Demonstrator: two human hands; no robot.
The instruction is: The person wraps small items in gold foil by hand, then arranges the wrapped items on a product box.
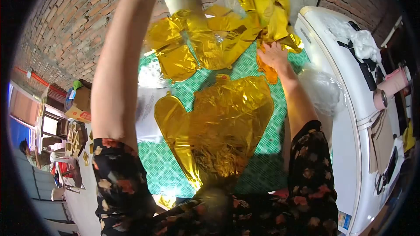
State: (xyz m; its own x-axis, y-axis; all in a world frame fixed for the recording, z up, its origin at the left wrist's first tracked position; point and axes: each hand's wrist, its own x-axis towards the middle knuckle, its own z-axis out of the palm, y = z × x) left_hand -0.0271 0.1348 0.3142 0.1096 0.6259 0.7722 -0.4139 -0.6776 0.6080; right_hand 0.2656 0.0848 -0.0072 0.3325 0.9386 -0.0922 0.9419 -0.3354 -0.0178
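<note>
My right hand [274,55] is at the far right of the green checked tabletop [159,166], its fingers bent over a crumpled orange-gold foil piece [269,75]. Just beyond it, a bunched sheet of shiny gold foil [275,11] rises towards the top edge. My left forearm [117,61] stretches up the left side, and the hand lies past the top edge of the view. Nearest my body is a large, flat gold foil balloon [232,118] with rounded lobes and small tabs. Behind it more flat gold foil balloons [210,46] overlap one another.
A white fridge-like cabinet [350,126] lies along the right, with clear plastic bags [321,89] beside it and a pink cylindrical object [391,85] on it. White paper [148,116] sits at the table's left. Cardboard boxes [81,100] and a seated person [37,155] are farther left.
</note>
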